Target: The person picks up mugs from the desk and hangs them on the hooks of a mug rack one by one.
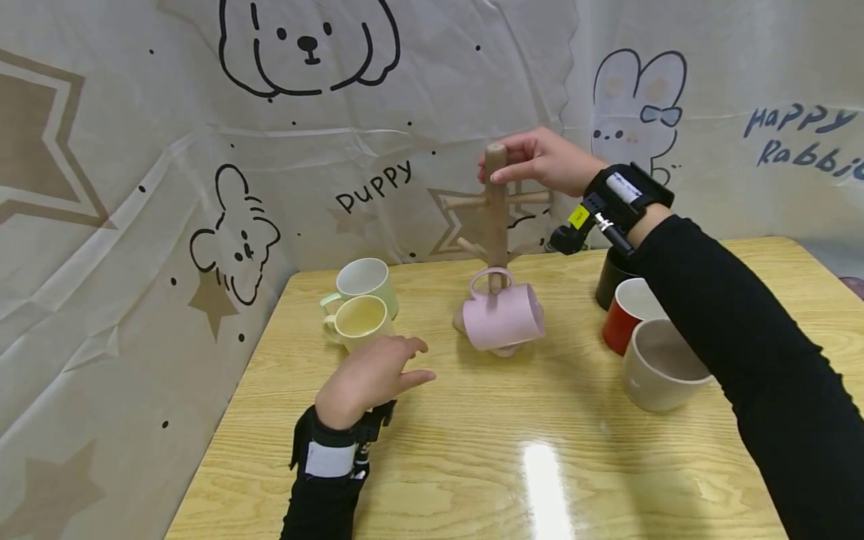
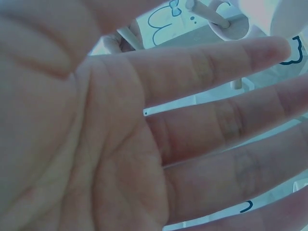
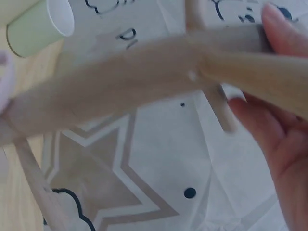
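My right hand [image 1: 550,159] pinches the upper post of a wooden mug tree [image 1: 496,225] between thumb and fingers. In the right wrist view, the fingers sit at the post's [image 3: 120,77] end beside a peg. A pink mug [image 1: 502,321] hangs by its handle from a low peg, tilted on its side. My left hand [image 1: 371,379] hovers above the table in front of a yellow mug [image 1: 358,322], which it partly covers. Its palm [image 2: 110,144] and extended fingers hold nothing in the left wrist view. Behind the yellow mug stands a pale green mug [image 1: 367,277].
On the right stand a black mug [image 1: 610,281], a red mug [image 1: 617,328] with a white inside and a beige mug [image 1: 648,379], partly behind my right arm. A printed cloth [image 1: 324,135] hangs behind the wooden table [image 1: 459,450].
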Demonstrator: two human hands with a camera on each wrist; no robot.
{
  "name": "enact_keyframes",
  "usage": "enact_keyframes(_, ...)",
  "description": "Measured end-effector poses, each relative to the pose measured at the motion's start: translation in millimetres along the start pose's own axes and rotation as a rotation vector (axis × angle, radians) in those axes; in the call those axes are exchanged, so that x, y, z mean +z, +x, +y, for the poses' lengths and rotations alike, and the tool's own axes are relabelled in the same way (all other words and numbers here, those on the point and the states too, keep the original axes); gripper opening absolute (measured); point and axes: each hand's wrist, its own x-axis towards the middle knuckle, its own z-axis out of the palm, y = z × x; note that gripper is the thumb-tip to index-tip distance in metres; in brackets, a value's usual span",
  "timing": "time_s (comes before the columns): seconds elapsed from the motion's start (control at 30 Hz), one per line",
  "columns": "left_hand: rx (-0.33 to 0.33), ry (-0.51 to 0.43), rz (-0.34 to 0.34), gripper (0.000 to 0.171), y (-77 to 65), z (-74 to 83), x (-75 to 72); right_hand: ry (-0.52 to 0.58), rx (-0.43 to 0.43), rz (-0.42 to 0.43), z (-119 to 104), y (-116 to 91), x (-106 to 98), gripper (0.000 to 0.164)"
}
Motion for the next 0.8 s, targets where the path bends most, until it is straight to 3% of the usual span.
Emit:
enact_keyframes(0.2,0.016,-0.001,0.011,0.036,-1.0,-0.2,-0.4,-0.108,0.057,0.192,-3.1,-12.2,10.1,0.029)
enact_keyframes(0.47,0.016,0.004,-0.003,0.036,-1.9,0.3,-2.1,-0.389,0.143,0.500,-18.3,-17.6,33.5,0.032)
enact_keyframes(0.57,0.022,0.011,-0.001,0.036,-2.2,0.3,-1.9,-0.468,0.161,0.557,-24.1,-18.1,39.4,0.032)
enact_keyframes(0.8,0.038,0.011,0.014,0.035,-2.8,1.0,-2.1,-0.521,0.260,0.594,-34.0,-13.1,44.7,0.038)
